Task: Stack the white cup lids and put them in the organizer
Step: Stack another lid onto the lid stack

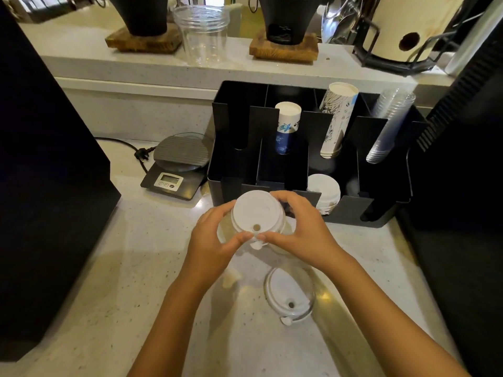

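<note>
A stack of white cup lids [255,210] is held above the counter just in front of the black organizer [351,213]. My left hand [215,240] grips its left side and my right hand [302,229] grips its right side, thumbs meeting at the near rim. Another white lid [285,292] lies flat on the counter below my right wrist. A further pile of white lids [325,191] sits in a front compartment of the organizer.
The organizer also holds paper cups [287,126], taller paper cups [337,118] and clear plastic cups [386,126]. A digital scale [177,164] stands left of it. Dark machines [46,170] flank the counter. A clear jar [202,34] stands on the back ledge.
</note>
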